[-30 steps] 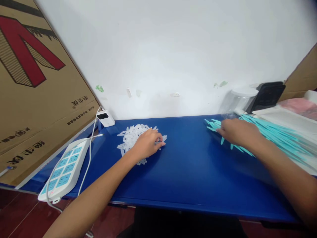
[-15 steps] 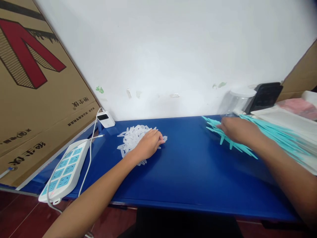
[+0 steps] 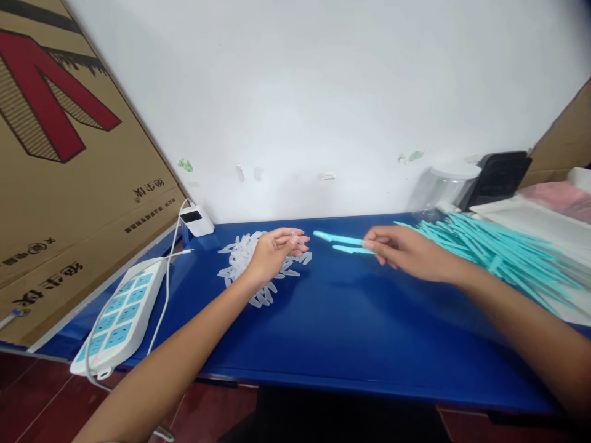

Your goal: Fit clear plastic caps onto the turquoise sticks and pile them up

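Observation:
My right hand [image 3: 398, 251] pinches two teal eyebrow razors [image 3: 339, 239] by their ends, their other ends pointing left over the table. Behind that wrist spreads a heap of the same teal razors [image 3: 484, 243]. My left hand [image 3: 272, 251] is turned partly palm up, thumb and fingers closed on a small translucent plastic cap [image 3: 294, 234], of which only a little shows. Under and around this hand lies a pile of translucent caps [image 3: 242, 255]. The held razors and the cap are apart, with a short gap between them.
On the left, a white power strip [image 3: 117, 317] with a cable lies near a small white device [image 3: 197, 221] and a large cardboard box [image 3: 92, 184]. A clear lidded jar [image 3: 450, 187] and a black stand [image 3: 501, 178] are at the back right of the blue table [image 3: 332, 332].
My right hand has come left from the teal heap, bringing two razors out. My left hand has lifted from the cap pile and turned, with a cap in its fingers.

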{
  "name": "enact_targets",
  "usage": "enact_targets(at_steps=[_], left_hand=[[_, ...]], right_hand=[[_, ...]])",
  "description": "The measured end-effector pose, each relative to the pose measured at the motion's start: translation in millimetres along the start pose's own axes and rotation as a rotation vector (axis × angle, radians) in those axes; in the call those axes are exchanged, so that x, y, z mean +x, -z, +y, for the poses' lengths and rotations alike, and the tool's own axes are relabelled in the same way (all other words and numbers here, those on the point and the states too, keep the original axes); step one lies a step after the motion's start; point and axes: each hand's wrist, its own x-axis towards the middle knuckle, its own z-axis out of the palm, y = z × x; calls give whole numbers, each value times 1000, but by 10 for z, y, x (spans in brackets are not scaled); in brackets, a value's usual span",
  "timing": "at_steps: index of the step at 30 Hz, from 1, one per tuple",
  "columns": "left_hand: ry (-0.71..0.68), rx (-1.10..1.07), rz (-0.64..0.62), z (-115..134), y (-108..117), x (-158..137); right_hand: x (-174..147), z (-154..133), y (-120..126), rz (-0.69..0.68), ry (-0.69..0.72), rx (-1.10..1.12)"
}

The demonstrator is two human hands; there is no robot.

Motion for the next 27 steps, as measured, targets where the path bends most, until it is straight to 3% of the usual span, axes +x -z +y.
enact_targets(at_steps=[7,18,22,27], left_hand=[[77,-62,28,106,-82,-43],[38,-16,63,35,-65,-30],[19,35,131,6,-24,-13],[41,-24,142,53,-31,-19]], right_hand=[[17,6,-42,-12,31,-78],[7,-10,-36,12,18,-61],[-3,-48,-44,32,11,-37],[-13,-58,-33,43,11,-11]])
